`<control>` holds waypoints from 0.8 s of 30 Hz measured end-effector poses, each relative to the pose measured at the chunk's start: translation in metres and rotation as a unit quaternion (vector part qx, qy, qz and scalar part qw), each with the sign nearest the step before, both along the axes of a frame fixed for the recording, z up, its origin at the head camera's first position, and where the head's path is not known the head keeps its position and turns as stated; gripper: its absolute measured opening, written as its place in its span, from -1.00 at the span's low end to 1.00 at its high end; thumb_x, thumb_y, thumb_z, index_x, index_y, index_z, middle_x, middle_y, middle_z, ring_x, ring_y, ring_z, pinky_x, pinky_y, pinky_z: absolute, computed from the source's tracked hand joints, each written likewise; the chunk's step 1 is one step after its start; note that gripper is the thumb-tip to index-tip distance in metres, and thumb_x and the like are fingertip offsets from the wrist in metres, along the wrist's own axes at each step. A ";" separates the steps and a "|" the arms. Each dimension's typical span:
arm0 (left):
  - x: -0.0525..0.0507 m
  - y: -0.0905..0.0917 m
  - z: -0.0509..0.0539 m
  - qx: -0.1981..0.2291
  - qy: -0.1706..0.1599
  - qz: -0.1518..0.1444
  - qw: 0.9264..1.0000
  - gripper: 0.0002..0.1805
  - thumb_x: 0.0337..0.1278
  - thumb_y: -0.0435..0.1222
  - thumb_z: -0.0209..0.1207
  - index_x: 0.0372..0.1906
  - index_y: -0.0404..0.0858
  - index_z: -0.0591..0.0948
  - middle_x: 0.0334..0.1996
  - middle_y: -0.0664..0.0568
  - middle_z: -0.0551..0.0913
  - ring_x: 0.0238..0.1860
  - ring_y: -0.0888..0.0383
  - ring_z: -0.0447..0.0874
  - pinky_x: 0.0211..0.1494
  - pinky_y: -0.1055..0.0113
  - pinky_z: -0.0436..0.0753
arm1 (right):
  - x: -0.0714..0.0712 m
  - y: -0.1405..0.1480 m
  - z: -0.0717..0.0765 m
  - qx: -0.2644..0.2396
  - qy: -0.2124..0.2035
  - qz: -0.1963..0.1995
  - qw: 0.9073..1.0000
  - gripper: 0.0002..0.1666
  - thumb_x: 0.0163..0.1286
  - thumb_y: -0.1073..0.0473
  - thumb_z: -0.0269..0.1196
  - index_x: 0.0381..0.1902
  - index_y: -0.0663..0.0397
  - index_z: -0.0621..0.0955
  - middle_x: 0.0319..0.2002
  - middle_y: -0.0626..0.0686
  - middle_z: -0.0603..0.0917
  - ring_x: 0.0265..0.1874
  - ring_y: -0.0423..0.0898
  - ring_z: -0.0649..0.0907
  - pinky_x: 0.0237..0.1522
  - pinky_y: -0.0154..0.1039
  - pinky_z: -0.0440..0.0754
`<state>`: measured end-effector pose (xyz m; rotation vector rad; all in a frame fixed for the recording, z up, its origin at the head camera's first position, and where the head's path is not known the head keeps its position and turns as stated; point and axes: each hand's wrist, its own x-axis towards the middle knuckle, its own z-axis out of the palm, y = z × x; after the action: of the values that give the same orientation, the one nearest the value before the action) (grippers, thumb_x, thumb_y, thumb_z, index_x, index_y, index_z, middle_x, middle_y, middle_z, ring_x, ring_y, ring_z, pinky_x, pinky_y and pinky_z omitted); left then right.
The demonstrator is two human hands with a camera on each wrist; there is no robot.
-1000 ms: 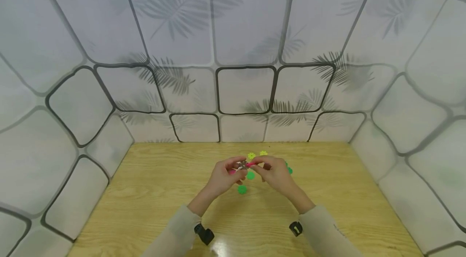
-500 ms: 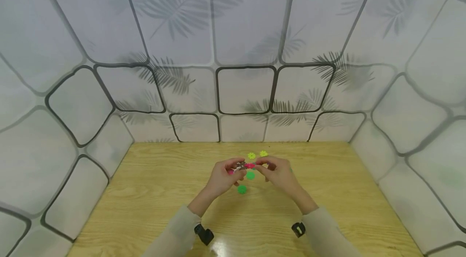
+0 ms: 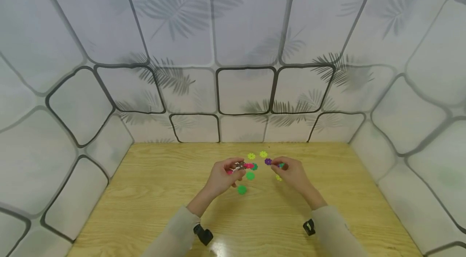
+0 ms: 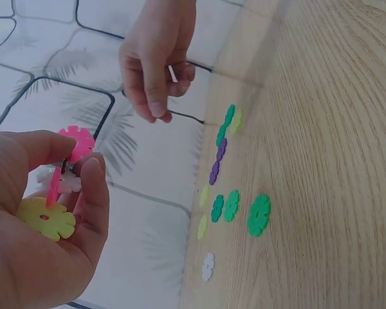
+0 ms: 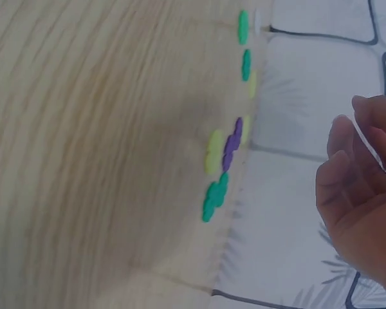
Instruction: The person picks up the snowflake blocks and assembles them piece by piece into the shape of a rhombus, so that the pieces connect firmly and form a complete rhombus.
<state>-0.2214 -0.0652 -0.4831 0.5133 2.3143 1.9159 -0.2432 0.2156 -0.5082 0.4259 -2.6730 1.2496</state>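
Note:
My left hand point(image 3: 223, 177) grips a small cluster of notched plastic snowflake discs between thumb and fingers. In the left wrist view the cluster shows a pink disc point(image 4: 78, 140) on top, a white disc point(image 4: 69, 183), a second pink disc edge-on and a yellow disc point(image 4: 48, 220) low by the palm. Fingers cover part of the joints between them. My right hand point(image 3: 293, 174) hovers over the table to the right, fingers loosely bent and holding nothing. Near its fingertips in the head view lies a purple disc point(image 3: 268, 161).
On the wooden table point(image 3: 164, 192) lie more loose discs: a green disc point(image 4: 259, 215), a teal disc point(image 4: 231, 206), a white disc point(image 4: 208, 266), yellow disc point(image 3: 263, 154) and others. Two purple discs point(image 5: 232, 145) touch. A patterned wall point(image 3: 245, 91) stands behind.
My right hand has let go of the pink disc on the cluster and moved right, uncovering purple, teal and yellow discs on the table. The left hand has hardly moved.

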 end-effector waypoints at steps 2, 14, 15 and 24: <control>0.000 0.000 0.000 -0.002 0.003 0.000 1.000 -0.54 0.36 -0.35 0.34 0.31 -0.36 0.65 -0.23 -0.22 0.76 -0.36 0.00 0.79 -0.49 0.34 0.75 | -0.002 0.004 -0.004 0.018 -0.009 -0.010 1.000 -0.76 0.44 0.22 0.40 0.00 0.22 0.76 -0.14 0.11 0.82 -0.46 -0.27 0.57 -0.42 -0.40 0.57; -0.001 -0.002 0.002 0.002 0.003 0.007 1.000 -0.53 0.36 -0.33 0.34 0.32 -0.37 0.63 -0.24 -0.20 0.71 -0.48 0.27 0.68 -0.57 0.44 0.60 | -0.005 0.021 -0.021 0.022 -0.075 -0.024 0.997 -0.66 0.46 0.19 0.37 0.11 0.25 0.70 0.04 0.24 0.74 -0.20 -0.08 0.63 -0.26 -0.33 0.61; -0.001 -0.003 0.003 0.002 0.002 0.007 1.000 -0.53 0.36 -0.33 0.35 0.32 -0.36 0.64 -0.25 -0.19 0.71 -0.48 0.27 0.68 -0.57 0.45 0.60 | -0.006 0.022 -0.023 0.021 -0.082 -0.026 0.996 -0.65 0.46 0.19 0.37 0.11 0.26 0.70 0.05 0.25 0.73 -0.20 -0.06 0.62 -0.24 -0.32 0.62; -0.003 -0.004 0.003 -0.008 0.006 0.012 1.000 -0.53 0.36 -0.33 0.35 0.31 -0.34 0.65 -0.29 -0.19 0.71 -0.49 0.25 0.68 -0.57 0.27 0.67 | -0.010 0.031 -0.046 0.051 -0.095 -0.032 0.994 -0.66 0.40 0.22 0.39 0.09 0.23 0.72 -0.01 0.21 0.68 -0.21 -0.06 0.58 -0.18 -0.23 0.62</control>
<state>-0.2241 -0.0695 -0.4802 0.4984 2.3521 1.9080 -0.2532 0.2471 -0.5541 0.2430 -2.8944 1.1956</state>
